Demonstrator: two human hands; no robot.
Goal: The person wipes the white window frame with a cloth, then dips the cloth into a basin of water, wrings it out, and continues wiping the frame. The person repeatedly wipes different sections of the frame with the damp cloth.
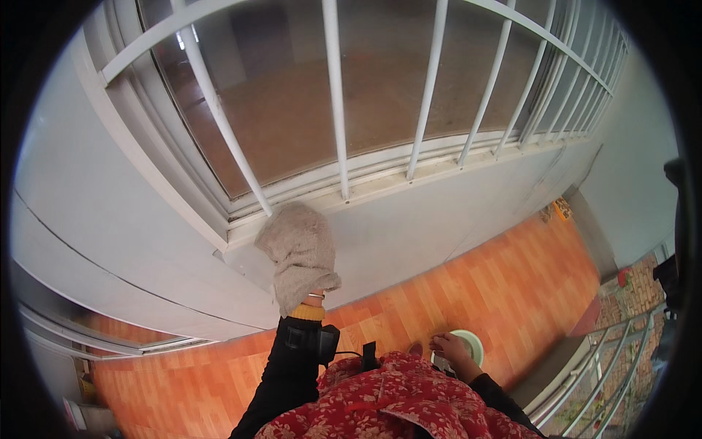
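A grey-brown cloth (301, 241) covers my left hand (315, 299) almost fully; only a strip of wrist with a metal bangle shows. Through the cloth, this hand presses on the near left end of the white window ledge (378, 189), by the foot of a white metal bar (225, 120). My fingers under the cloth are hidden. My right hand (452, 350) hangs low at my side with loosely bent fingers and nothing visible in it. Below it, partly hidden by the hand, a pale green basin (474, 345) stands on the floor.
Several white bars guard the window glass (378, 82). Beneath the ledge runs a pale wall (417, 219) down to the wood-patterned floor (521, 285). A metal railing (609, 367) is at lower right. An orange container (561, 208) sits in the far corner. A cable hangs near my left forearm.
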